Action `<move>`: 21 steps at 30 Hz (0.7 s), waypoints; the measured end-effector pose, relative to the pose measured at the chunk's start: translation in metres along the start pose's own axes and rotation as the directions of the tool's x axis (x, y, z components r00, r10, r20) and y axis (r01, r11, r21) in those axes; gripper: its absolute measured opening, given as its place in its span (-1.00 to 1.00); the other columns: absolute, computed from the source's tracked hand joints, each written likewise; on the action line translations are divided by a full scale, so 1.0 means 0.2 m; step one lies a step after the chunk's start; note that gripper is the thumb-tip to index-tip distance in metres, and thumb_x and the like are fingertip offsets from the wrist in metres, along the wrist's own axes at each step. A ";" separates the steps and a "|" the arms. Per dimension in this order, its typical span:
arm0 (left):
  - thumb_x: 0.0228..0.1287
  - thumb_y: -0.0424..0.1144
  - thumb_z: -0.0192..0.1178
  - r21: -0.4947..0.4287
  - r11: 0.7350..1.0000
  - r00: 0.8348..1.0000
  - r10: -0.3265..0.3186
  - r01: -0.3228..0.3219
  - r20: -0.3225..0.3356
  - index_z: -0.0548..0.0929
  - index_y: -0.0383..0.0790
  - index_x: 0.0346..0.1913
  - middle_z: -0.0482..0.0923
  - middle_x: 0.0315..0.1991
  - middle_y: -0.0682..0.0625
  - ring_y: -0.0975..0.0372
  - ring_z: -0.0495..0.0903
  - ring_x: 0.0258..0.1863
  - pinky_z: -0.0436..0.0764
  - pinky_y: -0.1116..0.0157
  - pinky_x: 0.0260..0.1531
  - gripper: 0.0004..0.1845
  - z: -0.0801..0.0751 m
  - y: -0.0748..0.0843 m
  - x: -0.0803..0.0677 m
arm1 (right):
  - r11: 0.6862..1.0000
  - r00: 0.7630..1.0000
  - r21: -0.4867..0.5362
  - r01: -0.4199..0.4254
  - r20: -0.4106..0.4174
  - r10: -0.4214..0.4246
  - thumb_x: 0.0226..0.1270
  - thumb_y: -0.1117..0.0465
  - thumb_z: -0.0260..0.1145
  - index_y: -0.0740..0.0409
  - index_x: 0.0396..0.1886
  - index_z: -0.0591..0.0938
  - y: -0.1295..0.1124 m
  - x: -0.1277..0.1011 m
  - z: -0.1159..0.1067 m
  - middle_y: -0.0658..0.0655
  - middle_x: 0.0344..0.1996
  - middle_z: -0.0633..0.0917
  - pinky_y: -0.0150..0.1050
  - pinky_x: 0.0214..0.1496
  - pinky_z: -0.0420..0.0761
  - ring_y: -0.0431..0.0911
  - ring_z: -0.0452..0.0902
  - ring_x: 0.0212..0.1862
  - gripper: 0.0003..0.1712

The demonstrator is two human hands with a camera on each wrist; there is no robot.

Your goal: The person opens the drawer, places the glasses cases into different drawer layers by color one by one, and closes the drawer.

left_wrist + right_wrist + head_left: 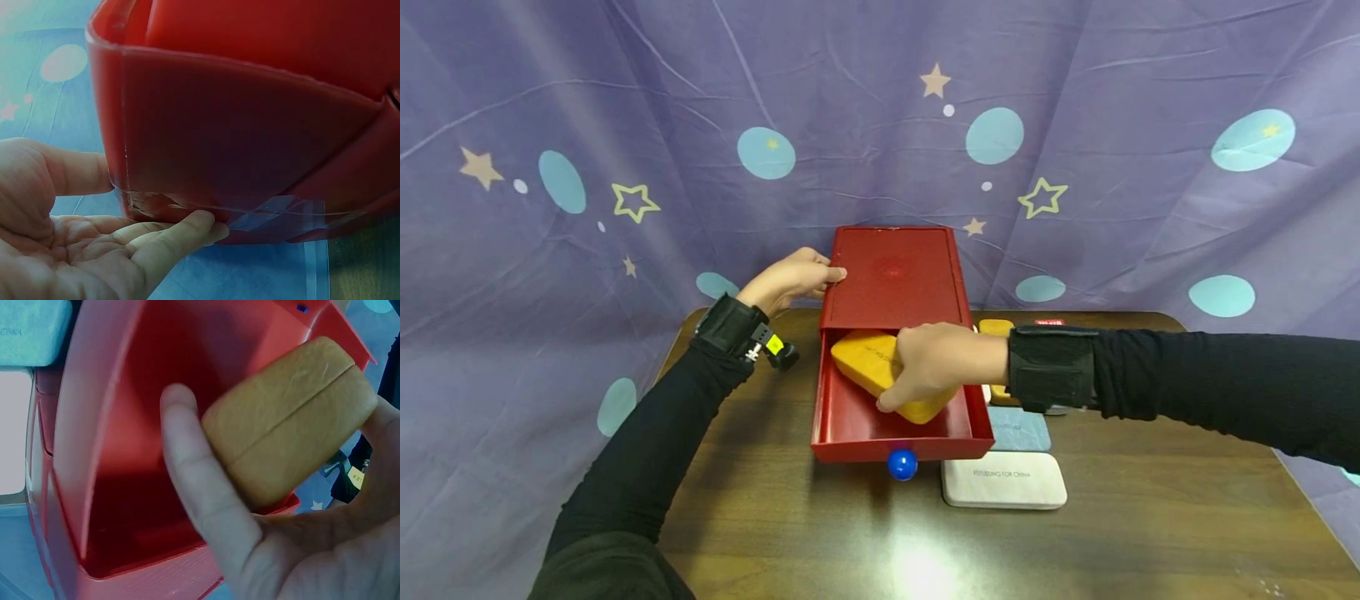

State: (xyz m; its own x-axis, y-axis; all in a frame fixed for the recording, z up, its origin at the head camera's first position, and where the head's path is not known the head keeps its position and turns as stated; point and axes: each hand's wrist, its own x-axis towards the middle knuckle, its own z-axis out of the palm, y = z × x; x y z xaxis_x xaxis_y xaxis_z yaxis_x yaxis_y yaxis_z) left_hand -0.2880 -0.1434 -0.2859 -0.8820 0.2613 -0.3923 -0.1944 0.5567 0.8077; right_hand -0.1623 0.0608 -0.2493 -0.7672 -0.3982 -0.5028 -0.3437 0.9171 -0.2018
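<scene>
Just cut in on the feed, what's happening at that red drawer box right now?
A person's right hand grips a yellow case inside the pulled-out drawer of a red box; the case sits tilted over the drawer floor. The left hand rests against the box's left side with straight fingers, steadying it. Beside the drawer on the wooden table lie a white case, a grey-blue case and another yellow case.

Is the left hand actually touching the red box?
Touching. The left wrist view shows the left hand with its fingertips pressed against the lower edge of the red box, thumb against its corner.
</scene>
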 end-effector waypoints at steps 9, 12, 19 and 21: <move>0.59 -0.20 0.02 -0.004 1.000 1.000 -0.003 0.003 0.000 0.54 -0.47 0.23 0.59 0.23 -0.28 -0.05 0.55 0.29 0.50 0.07 0.38 -0.60 0.00 -0.01 0.00 | 0.998 0.998 -0.025 -0.054 0.026 0.055 0.13 -0.32 0.45 0.03 -0.39 0.60 -0.05 0.06 0.02 -0.05 -0.54 0.55 -0.37 -0.50 0.44 -0.17 0.49 -0.50 -0.47; 0.60 -0.20 0.01 -0.005 1.000 1.000 -0.004 0.004 -0.001 0.53 -0.47 0.23 0.58 0.23 -0.28 -0.05 0.55 0.30 0.49 0.06 0.39 -0.60 0.00 0.00 0.00 | 0.998 0.998 -0.017 -0.067 0.022 0.067 0.13 -0.33 0.44 0.08 -0.28 0.55 -0.07 0.06 0.04 0.00 -0.47 0.58 -0.36 -0.48 0.49 -0.15 0.52 -0.49 -0.41; 0.60 -0.20 0.01 -0.001 1.000 1.000 0.005 -0.005 -0.005 0.53 -0.47 0.25 0.58 0.24 -0.28 -0.05 0.54 0.30 0.50 0.07 0.39 -0.59 0.00 0.00 0.00 | 0.994 0.994 0.036 -0.107 0.004 0.107 0.14 -0.34 0.44 0.18 -0.09 0.46 -0.08 0.08 0.06 0.04 -0.45 0.58 -0.32 -0.46 0.59 -0.12 0.54 -0.49 -0.26; 0.60 -0.20 0.01 -0.004 1.000 1.000 0.006 -0.006 -0.006 0.52 -0.47 0.25 0.58 0.23 -0.27 -0.05 0.54 0.30 0.50 0.07 0.38 -0.59 0.01 -0.01 0.00 | 0.991 0.993 0.068 -0.117 0.022 0.116 0.14 -0.33 0.45 0.21 0.00 0.43 -0.09 0.09 0.06 0.06 -0.42 0.57 -0.30 -0.43 0.65 -0.12 0.53 -0.49 -0.21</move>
State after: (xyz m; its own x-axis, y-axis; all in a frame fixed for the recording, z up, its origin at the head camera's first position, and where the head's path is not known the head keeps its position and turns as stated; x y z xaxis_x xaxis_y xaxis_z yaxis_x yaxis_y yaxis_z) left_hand -0.2878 -0.1429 -0.2878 -0.8855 0.2599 -0.3850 -0.1907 0.5523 0.8115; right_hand -0.1644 0.0376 -0.2653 -0.7900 -0.2885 -0.5409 -0.2139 0.9566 -0.1978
